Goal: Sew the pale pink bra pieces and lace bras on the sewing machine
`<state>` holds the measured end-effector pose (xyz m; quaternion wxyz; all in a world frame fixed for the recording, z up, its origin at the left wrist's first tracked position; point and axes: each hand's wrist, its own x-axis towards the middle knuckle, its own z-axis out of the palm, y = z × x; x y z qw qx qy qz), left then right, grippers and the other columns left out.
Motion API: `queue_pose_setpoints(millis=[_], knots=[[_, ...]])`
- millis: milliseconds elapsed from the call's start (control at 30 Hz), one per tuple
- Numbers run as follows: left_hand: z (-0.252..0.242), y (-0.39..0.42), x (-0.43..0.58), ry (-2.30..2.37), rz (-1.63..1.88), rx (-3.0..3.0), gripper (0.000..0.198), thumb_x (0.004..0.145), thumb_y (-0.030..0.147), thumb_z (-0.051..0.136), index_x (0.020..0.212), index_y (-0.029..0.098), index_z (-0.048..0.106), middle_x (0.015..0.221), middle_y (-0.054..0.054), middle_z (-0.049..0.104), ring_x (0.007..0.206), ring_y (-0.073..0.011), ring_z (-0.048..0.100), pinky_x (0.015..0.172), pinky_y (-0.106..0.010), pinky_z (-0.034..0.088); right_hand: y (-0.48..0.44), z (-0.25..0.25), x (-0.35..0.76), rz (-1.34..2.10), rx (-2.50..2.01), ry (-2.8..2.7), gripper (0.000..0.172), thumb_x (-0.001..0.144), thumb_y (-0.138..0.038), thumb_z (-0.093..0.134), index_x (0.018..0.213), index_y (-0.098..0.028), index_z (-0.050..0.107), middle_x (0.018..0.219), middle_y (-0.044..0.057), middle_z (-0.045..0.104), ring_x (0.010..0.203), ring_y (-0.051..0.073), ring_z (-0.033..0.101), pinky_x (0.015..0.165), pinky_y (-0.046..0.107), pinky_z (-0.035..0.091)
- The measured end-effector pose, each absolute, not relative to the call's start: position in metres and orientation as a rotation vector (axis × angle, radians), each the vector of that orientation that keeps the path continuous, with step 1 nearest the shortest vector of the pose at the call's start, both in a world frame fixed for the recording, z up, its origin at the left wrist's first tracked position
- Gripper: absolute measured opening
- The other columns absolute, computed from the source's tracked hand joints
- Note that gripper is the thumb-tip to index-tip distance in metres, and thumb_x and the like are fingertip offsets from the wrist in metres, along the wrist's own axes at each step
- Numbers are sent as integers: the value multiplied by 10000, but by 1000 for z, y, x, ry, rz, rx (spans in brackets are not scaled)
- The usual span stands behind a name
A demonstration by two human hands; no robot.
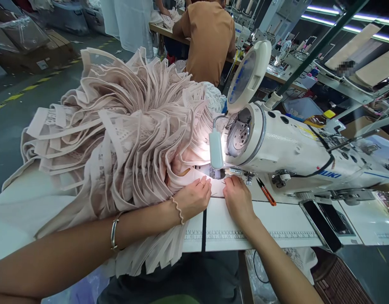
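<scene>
A large heap of pale pink lace-trimmed garment pieces [140, 126], perhaps bras, covers the left of the table and hangs over its front edge. One pale pink garment piece [217, 188] lies under the needle area of a white sewing machine [276, 139]. My left hand [196, 196] has its fingers pressed together on that piece, left of the needle. Close to the right of it, my right hand [239, 202] pinches the same piece near the presser foot. A lit lamp [216, 148] brightens the spot. My fingertips partly hide the fabric edge.
Orange-handled thread snips [266, 192] lie right of my right hand. A phone [321, 226] rests near the front edge, along which a ruler strip [276, 235] runs. Ahead sits a co-worker in a brown shirt [210, 40]. Cardboard boxes [39, 55] stand at far left.
</scene>
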<state>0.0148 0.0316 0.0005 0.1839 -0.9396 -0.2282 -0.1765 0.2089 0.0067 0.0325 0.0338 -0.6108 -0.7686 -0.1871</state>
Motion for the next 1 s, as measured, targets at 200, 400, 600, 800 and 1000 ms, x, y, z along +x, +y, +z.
queue_pose_setpoints(millis=[200, 400, 600, 800, 1000], knots=[[0, 32, 15, -638, -502, -2658, 349, 971, 21, 398, 1221, -76, 621, 1227, -280, 665, 1177, -313, 647, 976, -425, 487, 11, 40, 214, -377, -1984, -2429, 165, 945, -103, 539, 852, -161, 663, 889, 87, 690, 737, 193, 614, 590, 281, 414], [0, 31, 15, -627, -517, -2609, 332, 969, 37, 422, 1194, -70, 640, 1209, -267, 681, 1155, -316, 663, 959, -412, 502, 8, 28, 216, -546, -1856, -2380, 247, 979, -150, 516, 770, -165, 647, 860, 94, 675, 775, 200, 621, 634, 282, 429], [0, 31, 16, -639, -472, -2626, 347, 974, 37, 402, 1214, -55, 635, 1231, -255, 675, 1173, -304, 655, 972, -406, 496, 7, 28, 214, -610, -1841, -2380, 232, 905, -25, 501, 773, -161, 636, 825, 90, 656, 829, 216, 628, 638, 278, 424], [-2, 32, 16, -634, -510, -2642, 346, 970, 22, 397, 1206, -74, 632, 1221, -275, 671, 1170, -317, 655, 964, -418, 497, 10, 41, 214, -440, -2088, -2410, 242, 840, 18, 512, 926, -158, 654, 885, 85, 691, 713, 198, 608, 594, 286, 401], [-2, 31, 15, -634, -518, -2616, 354, 967, 15, 382, 1202, -72, 633, 1216, -271, 674, 1160, -314, 658, 963, -420, 491, 10, 36, 217, -424, -1948, -2328, 129, 946, -203, 553, 1002, -149, 654, 960, 109, 708, 800, 236, 633, 671, 320, 457]])
